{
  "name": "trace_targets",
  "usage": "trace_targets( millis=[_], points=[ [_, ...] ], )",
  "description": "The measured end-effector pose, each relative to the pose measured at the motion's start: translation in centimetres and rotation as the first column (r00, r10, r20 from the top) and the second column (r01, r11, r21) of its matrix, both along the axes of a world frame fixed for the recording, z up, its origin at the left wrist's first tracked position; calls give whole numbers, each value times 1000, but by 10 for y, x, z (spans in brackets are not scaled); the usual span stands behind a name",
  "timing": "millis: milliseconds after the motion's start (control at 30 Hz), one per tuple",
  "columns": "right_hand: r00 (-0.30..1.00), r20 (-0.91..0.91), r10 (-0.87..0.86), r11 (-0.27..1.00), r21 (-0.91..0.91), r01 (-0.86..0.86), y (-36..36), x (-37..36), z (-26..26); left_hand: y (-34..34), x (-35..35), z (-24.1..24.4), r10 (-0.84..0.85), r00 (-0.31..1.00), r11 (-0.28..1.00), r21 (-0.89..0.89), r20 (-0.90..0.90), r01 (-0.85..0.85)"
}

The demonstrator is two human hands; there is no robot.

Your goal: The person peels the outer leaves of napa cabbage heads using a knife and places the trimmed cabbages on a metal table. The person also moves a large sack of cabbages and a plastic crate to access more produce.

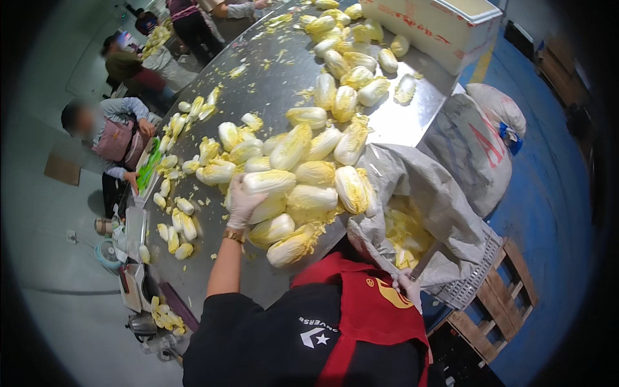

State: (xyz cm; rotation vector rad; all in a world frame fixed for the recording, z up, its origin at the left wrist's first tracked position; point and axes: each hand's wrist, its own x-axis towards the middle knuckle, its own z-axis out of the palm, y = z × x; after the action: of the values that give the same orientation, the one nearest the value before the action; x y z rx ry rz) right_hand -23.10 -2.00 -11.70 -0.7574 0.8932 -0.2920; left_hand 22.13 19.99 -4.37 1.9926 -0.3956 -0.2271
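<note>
My left hand (245,200), in a pale thin glove, grips the white root end of a napa cabbage (270,183) at the near side of a pile. More trimmed cabbages (312,198) lie right beside and under it, pale with yellow leaves. At my right side, my right hand (410,286), also gloved, holds a knife (427,261) by its handle. The blade points up and away over the rim of an open white woven sack (411,169). Loose yellow leaves (408,232) fill the part of the sack that shows.
The steel table (271,92) carries more cabbages and leaf scraps. A foam box (430,29) stands on its far right. A plastic crate (466,290) surrounds the sack's base, near a wooden pallet (503,295) and a full sack (474,150). Across the table a person (116,135) handles green material.
</note>
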Motion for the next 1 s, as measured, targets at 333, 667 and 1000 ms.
trace_targets(
  millis=[333,667,1000],
  points=[
    [987,-151,52,997,-51,-60,-16,19,41,6,75,6,-701,688,388,-910,-188,148],
    [834,-501,-231,700,-681,-215,-61,1,76,-235,-147,38,-747,484,665,-544,-456,512],
    [793,-565,-228,322,-812,-486,-46,13,145,-244,-222,25,-897,433,440,-88,-89,894]
  ],
)
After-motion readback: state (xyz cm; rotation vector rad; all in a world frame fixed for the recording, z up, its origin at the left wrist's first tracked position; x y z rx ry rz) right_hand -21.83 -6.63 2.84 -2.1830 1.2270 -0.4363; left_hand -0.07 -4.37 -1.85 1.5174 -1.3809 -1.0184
